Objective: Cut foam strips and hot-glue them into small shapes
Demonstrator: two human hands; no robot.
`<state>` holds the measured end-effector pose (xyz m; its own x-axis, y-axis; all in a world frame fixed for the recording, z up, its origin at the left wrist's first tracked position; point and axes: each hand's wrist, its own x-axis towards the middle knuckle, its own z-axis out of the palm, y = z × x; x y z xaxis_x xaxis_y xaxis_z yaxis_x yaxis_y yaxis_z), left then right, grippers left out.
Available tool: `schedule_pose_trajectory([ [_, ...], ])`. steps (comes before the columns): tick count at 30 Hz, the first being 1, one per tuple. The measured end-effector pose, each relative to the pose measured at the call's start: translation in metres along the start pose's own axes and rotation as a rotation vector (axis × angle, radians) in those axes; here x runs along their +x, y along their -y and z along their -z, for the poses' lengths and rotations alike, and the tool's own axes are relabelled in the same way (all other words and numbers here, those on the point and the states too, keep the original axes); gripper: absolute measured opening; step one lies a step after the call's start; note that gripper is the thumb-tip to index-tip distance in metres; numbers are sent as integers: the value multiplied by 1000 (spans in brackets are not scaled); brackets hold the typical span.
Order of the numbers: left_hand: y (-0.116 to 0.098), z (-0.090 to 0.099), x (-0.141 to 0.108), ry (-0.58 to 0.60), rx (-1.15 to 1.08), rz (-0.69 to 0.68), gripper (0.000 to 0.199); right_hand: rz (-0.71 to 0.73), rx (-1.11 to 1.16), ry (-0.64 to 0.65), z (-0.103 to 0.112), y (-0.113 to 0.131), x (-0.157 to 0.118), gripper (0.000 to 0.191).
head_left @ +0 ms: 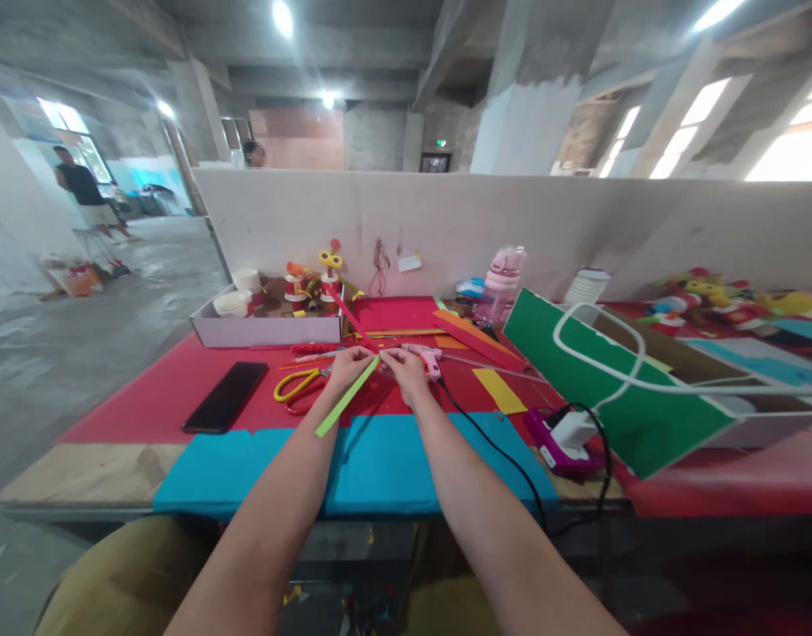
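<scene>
You've got left hand (pixel 350 366) and right hand (pixel 407 371) pinching the green strip (pixel 347 397) by its far end, probably to steady it; too tiny to tell if the red strip (pixel 350 317) joins.

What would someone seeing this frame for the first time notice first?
Probably the light-green strip at centre, its upper end where the fingertips of the left hand and right hand meet. Next, the big dark-green panel leaning at right, behind a purple power strip. Then the black phone on the red tabletop, left of the hands.
</scene>
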<state>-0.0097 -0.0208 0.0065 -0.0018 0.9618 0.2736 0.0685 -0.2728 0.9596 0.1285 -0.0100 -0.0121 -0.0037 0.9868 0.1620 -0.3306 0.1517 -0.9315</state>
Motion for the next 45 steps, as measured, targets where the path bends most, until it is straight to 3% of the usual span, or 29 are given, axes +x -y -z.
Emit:
schedule_pose_trajectory([
  [8, 10, -4, 2, -17, -143, 38, 28, 29, -42, 30, 1, 0, 0, 29],
  [18, -1, -15, -8, 186, -339, 54, 34, 67, 98, -105, 0, -2, 6, 30],
  [28, 4, -10, -3, 30, -288, -6, 26, -9, 89, 10, -5, 5, -1, 35],
  [31, 5, -11, -3, 22, -295, 1, 26, -44, 121, 27, -5, 6, -2, 39],
  [40, 4, -10, -4, 47, -274, 37, 26, 71, -54, 9, -3, 5, -1, 29],
  [45, 5, -8, -3, 56, -328, 65, 24, 55, -44, 39, -2, 6, -2, 30],
])
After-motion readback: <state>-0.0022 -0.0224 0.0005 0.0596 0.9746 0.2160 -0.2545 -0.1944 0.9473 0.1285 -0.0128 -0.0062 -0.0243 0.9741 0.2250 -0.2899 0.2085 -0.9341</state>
